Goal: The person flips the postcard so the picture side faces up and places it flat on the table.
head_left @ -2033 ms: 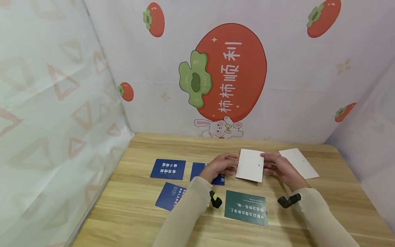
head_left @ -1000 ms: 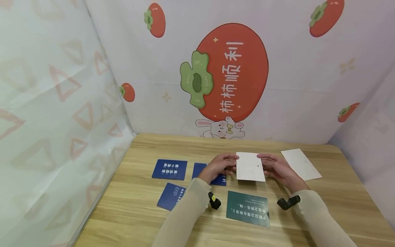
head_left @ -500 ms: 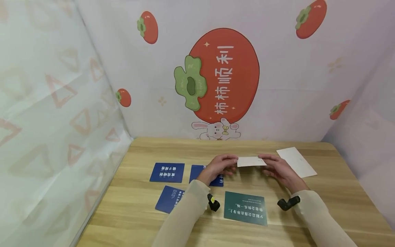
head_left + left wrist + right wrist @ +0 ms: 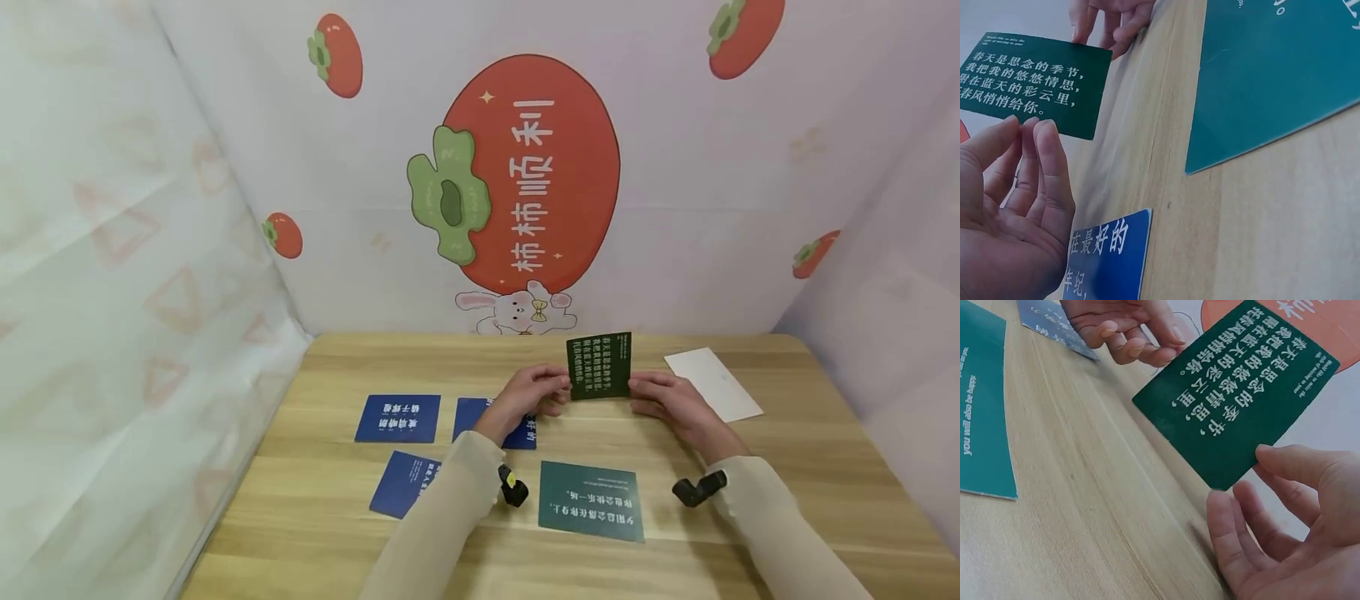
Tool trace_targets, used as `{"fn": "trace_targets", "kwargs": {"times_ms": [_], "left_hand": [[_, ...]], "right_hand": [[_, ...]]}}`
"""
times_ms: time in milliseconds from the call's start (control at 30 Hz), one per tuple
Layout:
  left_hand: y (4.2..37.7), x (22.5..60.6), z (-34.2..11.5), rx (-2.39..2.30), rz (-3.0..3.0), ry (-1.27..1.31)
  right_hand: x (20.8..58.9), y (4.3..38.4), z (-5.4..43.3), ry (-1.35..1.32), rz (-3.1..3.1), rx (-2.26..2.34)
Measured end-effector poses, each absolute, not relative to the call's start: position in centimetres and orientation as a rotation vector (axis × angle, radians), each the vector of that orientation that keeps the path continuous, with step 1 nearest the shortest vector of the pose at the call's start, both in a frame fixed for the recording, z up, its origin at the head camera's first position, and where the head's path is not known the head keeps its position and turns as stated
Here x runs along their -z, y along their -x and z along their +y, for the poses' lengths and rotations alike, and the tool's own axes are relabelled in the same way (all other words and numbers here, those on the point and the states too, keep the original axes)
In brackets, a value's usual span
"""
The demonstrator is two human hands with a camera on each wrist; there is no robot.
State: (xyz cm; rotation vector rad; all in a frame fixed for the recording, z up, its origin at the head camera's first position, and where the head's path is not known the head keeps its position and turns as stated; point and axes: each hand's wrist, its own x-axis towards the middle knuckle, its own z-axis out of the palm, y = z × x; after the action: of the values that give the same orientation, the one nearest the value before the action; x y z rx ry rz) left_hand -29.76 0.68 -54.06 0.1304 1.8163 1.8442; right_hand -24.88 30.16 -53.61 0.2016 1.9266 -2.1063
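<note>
A dark green card with white Chinese writing stands raised above the far part of the table, its printed side facing me. My left hand pinches its left edge between thumb and fingertips. On the opposite edge, my right hand pinches it near the lower corner. The right wrist view shows the right thumb on the printed face of the green card. In the left wrist view, the fingertips of the left hand meet the card's near edge.
A teal card with white writing lies in front of the hands. To the left lie three blue cards: one at the back left, one partly under the left hand, one by the sleeve. A white card lies at the far right.
The card between my hands has tipped up: its white side showed before, then it was nearly edge-on, and now its green printed side shows. Both hands keep their places.
</note>
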Motion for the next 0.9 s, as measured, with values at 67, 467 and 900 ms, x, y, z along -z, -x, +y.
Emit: {"fn": "trace_targets", "kwargs": {"times_ms": [67, 467, 900], "left_hand": [[29.78, 54.06, 0.57, -1.858, 1.814, -0.121], [29.94, 54.76, 0.59, -1.92, 1.766, -0.157], [29.67, 54.58, 0.18, -1.906, 1.682, -0.195]], "right_hand": [[53.58, 25.09, 30.02, -0.181, 1.953, 2.076], [53.63, 25.31, 29.67, -0.086, 2.011, 1.973], [54.14, 25.1, 29.62, -0.002, 1.755, 2.146]]}}
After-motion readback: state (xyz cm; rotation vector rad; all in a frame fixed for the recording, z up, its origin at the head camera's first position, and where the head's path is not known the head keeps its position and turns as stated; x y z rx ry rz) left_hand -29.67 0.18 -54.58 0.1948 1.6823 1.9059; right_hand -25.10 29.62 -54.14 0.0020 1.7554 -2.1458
